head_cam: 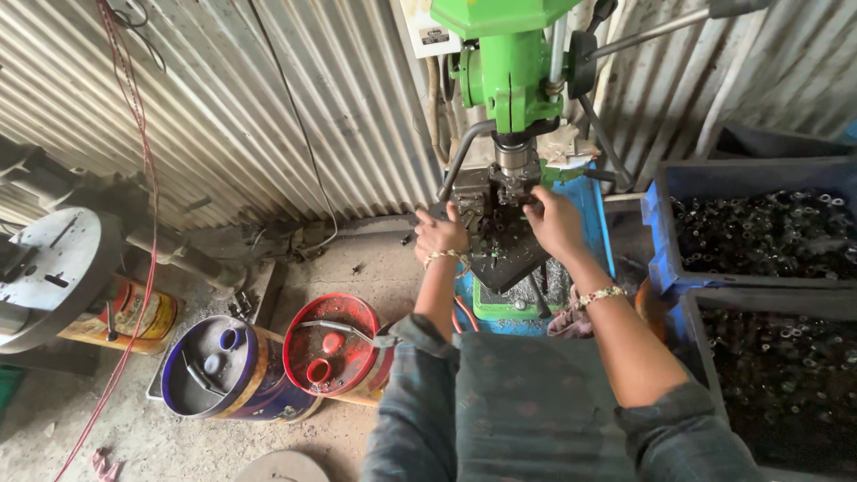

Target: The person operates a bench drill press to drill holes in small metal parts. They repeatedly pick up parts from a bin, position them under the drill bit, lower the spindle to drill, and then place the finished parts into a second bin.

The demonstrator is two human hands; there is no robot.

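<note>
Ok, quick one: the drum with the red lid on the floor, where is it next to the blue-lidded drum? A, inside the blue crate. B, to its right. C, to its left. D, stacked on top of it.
B: the red-lidded drum stands on the floor just right of the blue-lidded drum, nearer the left hand.

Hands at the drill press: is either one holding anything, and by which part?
The left hand rests on the left edge of the dark work table. The right hand reaches the fixture under the spindle; whether its fingers grip anything cannot be told.
</note>
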